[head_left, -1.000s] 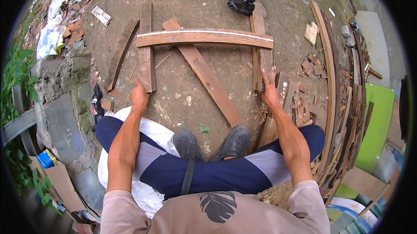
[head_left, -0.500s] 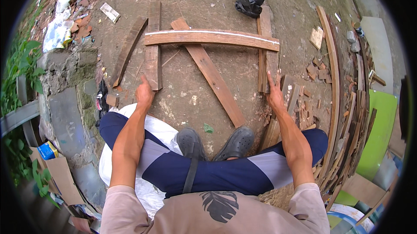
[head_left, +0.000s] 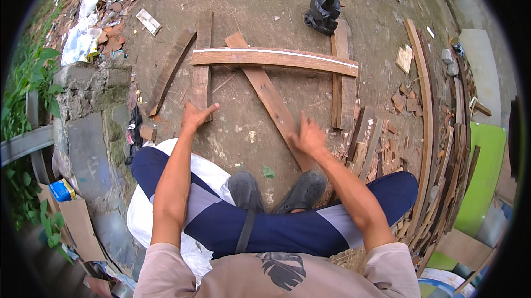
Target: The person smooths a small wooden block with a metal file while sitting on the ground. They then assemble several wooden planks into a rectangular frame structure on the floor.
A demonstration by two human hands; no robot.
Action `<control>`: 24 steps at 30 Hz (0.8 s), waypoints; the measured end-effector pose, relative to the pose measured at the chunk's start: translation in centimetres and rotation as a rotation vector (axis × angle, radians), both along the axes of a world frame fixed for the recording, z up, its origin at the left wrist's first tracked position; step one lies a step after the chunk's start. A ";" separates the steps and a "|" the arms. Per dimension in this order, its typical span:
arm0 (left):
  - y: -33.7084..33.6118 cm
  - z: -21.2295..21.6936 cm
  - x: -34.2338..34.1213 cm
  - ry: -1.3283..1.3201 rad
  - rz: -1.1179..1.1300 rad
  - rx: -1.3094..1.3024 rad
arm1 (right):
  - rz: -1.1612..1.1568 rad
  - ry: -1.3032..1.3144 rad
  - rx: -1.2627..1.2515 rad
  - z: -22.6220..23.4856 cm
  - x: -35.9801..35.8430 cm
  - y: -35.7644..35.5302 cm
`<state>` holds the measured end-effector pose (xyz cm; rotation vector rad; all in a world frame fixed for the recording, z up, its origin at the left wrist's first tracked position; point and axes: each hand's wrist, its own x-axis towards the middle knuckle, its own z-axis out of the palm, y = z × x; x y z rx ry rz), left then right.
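At the lower edge of the frame we saw a beige shirt with a dark leaf print, and just above it dark blue trousers with paler patches. White sheeting spread out at the lower left, and two grey clogs stood side by side below the centre.

Beyond the clogs, right of centre, we saw the right hand, its fingers parted and slightly bent around nothing. It was beside the lower stretch of a slanting plank; we could not tell whether it touched the wood. Left of centre, the left hand had its thumb stretched out over the lower end of a left plank; we made out nothing gripped in it, and could not tell whether they touched.

Farther up, above the centre, we saw a white-striped crosspiece lying over the left plank, the slanting plank and a right plank. A dark board lay apart to their left, and a long beam ran down the right side. At the upper right of centre, we noticed a crumpled black bag at the right plank's far end.
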<state>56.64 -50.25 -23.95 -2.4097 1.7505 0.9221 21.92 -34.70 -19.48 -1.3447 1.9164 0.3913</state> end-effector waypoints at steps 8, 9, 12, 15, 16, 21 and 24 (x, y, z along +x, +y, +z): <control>0.8 0.4 -3.8 -0.106 0.053 -0.074 | -0.116 -0.029 -0.132 -3.8 2.9 1.7; 0.7 0.3 -3.8 -0.108 0.064 -0.071 | -0.124 -0.055 -0.145 -4.2 2.9 1.8; 0.8 -0.2 -4.0 -0.124 0.083 -0.097 | -0.174 -0.089 -0.170 -4.9 2.3 2.1; 0.9 -0.4 -3.6 -0.131 0.108 -0.095 | -0.142 -0.052 -0.152 -4.0 2.1 2.0; 0.8 -0.3 -3.7 -0.126 0.115 -0.087 | -0.111 -0.053 -0.162 -4.0 1.8 2.2; 0.4 -0.3 -3.4 -0.123 0.099 -0.033 | -0.059 -0.072 -0.056 -3.2 0.1 3.3; 0.1 -0.2 -3.3 -0.096 0.095 0.047 | -0.035 -0.050 0.072 -1.6 -2.0 4.0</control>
